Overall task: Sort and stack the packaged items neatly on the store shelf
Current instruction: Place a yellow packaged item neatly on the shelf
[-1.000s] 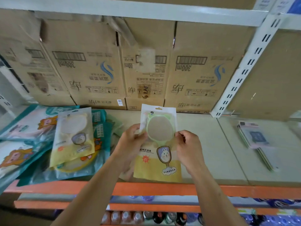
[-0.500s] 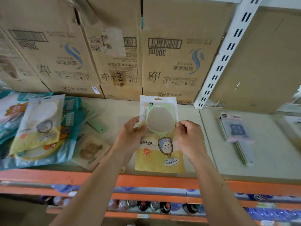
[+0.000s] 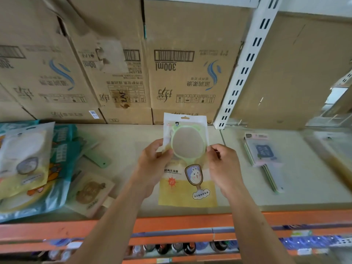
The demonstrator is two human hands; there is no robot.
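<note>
Pinching a packaged mirror (image 3: 187, 161) between left hand (image 3: 152, 166) and right hand (image 3: 223, 168), the person was mid-sort; placement on a matching stack (image 3: 24, 161) likely came next.

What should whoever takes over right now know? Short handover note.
Left hand: grip on the left edge of the green hand-mirror packet. Right hand: grip pinches its right edge. It is held upright over the middle of the shelf.
Done: a matching yellow packet lies on the teal packets at left; a slim packet stack lies in the right bay.
Left: place the held packet, probably on its match; then sort the loose pink-edged packet near the front edge.
</note>
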